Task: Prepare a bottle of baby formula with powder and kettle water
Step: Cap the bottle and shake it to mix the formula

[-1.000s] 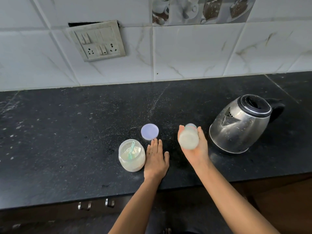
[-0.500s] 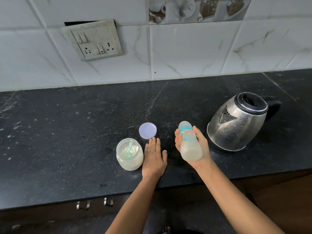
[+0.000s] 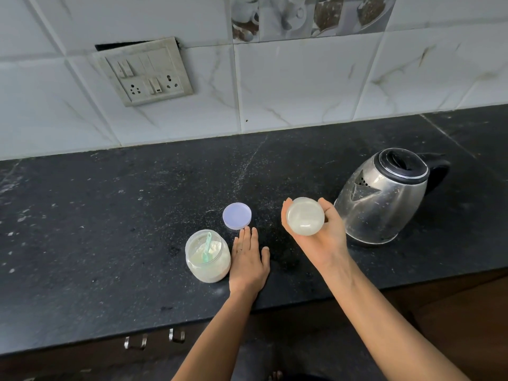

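The baby bottle (image 3: pixel 305 216) is held above the countertop (image 3: pixel 110 215), right of centre and near the front edge. It is tipped so that its round base faces the camera. The base shows a cloudy white fill. The top end of the bottle is hidden behind the base.

The right hand (image 3: pixel 323 240) grips the bottle from below, palm up. The thumb curls round the left side and the fingers curl round the right side.

The left hand (image 3: pixel 248 261) lies flat on the countertop, palm down, fingers straight and close together. It holds nothing. A ring (image 3: pixel 239 250) is on one finger.

The powder jar (image 3: pixel 208 257) stands just left of the left hand, so close that contact cannot be ruled out. The jar is uncapped and holds white powder. A pale green scoop (image 3: pixel 206 247) stands in the powder, handle leaning toward the far side.

The jar lid (image 3: pixel 237 216), lilac and round, lies flat on the countertop just beyond the left fingertips.

The steel kettle (image 3: pixel 382 199) stands to the right of the bottle, black lid closed, spout toward the left, black handle on the far right side.

A switch plate (image 3: pixel 143 71) with sockets is on the white tiled wall (image 3: pixel 302 86) at the far left. Metal cabinet handles (image 3: pixel 134 341) show under the near counter edge.
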`<state>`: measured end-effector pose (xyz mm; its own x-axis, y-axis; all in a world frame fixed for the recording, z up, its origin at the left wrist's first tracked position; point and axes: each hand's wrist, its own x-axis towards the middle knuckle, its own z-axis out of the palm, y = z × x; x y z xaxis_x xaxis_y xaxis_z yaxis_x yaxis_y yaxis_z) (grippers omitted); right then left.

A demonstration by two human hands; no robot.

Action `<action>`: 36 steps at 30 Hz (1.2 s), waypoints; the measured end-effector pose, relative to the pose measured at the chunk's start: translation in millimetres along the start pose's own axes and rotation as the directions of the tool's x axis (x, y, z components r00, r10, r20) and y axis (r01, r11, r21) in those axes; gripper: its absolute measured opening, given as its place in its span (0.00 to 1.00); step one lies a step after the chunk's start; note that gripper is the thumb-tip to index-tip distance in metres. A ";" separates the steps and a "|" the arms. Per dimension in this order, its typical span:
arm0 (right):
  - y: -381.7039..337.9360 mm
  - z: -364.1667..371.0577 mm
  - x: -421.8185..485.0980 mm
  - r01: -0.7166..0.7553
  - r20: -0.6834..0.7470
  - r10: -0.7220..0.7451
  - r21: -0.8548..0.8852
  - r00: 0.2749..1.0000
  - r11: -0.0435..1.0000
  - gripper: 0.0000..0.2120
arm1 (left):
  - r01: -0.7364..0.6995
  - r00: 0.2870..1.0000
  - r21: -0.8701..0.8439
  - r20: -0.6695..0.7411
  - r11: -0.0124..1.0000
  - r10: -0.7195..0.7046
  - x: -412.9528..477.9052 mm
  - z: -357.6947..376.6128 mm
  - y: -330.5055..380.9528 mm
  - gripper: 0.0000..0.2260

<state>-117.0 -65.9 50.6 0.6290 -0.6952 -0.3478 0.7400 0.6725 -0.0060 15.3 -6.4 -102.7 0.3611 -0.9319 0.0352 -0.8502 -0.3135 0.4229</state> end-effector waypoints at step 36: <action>-13.5 -36.3 12.8 0.070 0.259 0.026 -0.357 0.965 0.931 0.36 | -0.004 1.000 0.010 0.007 1.000 0.004 1.4 2.9 -2.3 0.27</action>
<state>-127.6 -74.7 12.2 0.6886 -0.7192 -0.0928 0.6486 0.6681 -0.3647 16.6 -7.6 -106.3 0.3555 -0.9342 0.0308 -0.8552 -0.3118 0.4139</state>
